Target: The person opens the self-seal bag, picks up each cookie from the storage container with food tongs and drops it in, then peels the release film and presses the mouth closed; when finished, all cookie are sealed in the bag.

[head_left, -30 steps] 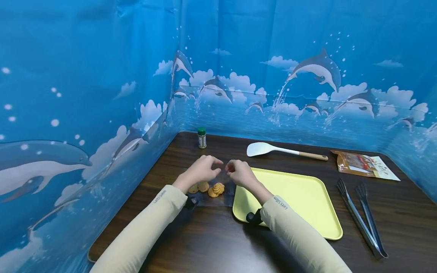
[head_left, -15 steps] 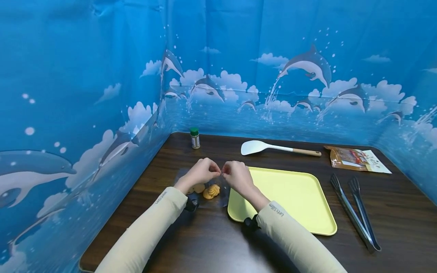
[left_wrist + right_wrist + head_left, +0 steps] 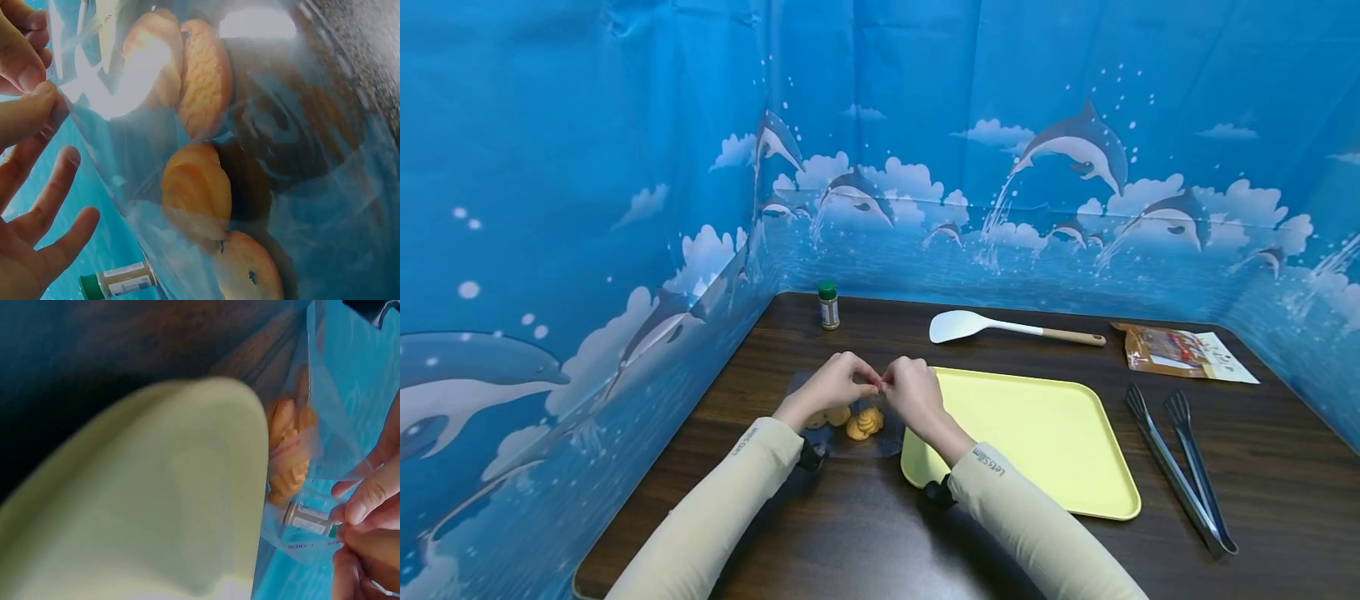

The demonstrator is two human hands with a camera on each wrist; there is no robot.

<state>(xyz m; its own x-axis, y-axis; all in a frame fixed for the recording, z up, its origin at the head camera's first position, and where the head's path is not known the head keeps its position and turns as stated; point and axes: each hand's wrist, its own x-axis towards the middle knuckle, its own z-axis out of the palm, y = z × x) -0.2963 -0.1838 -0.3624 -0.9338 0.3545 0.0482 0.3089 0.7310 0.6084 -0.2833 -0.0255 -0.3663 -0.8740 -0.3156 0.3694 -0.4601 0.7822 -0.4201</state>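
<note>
A clear plastic bag [image 3: 312, 231] lies on the table with several cookies inside, among them a swirled cookie [image 3: 195, 190] and flatter round ones. My left hand [image 3: 832, 389] pinches the bag's far edge between thumb and index finger, its other fingers spread in the left wrist view. Close against it, my right hand [image 3: 915, 393] pinches the same edge, fingertips meeting the left hand's. Seen from the right wrist, the bag's film rises toward the joined fingertips. The left forearm and hand partly cover the cookies in the head view.
A yellow tray [image 3: 1030, 442] sits right of the bag, under the right wrist. Behind stand a green-capped seasoning bottle [image 3: 828, 306] and a white spatula [image 3: 958, 325] with a wooden handle. Metal tongs [image 3: 1183, 475] and a brown-and-white food pouch [image 3: 1187, 354] lie at right.
The hands, slightly apart a second ago, have come together with fingertips meeting at the bag's edge. The head view has turned a little to the right. Cookies and tray stay put.
</note>
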